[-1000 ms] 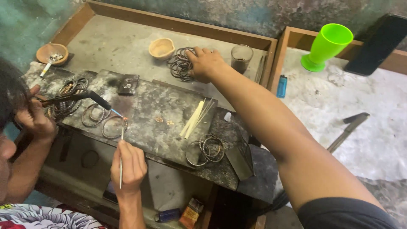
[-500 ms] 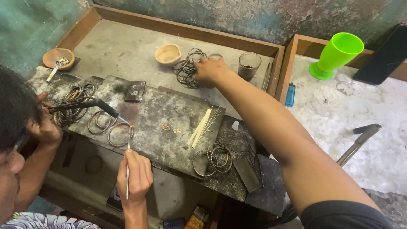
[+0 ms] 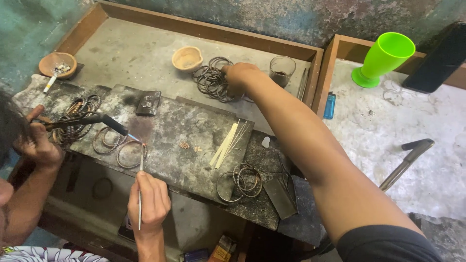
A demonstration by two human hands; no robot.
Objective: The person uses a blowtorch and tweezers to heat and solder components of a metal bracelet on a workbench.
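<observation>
Grey, scuffed workbench [image 3: 145,53], wood-rimmed: near its far edge the right hand [image 3: 240,77] lies curled on a pile of dark wire bangles [image 3: 211,80]. I cannot tell whether it clamps any. Seemingly a picking step; lifting one would call for freeing it from tangled loops.

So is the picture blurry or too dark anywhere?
Head view: soft, even light with no strong glare; the right hand on the pile of bangles looks sharp; the green cup casts only a faint shadow; the bottom edge under the bench is dim.
</observation>
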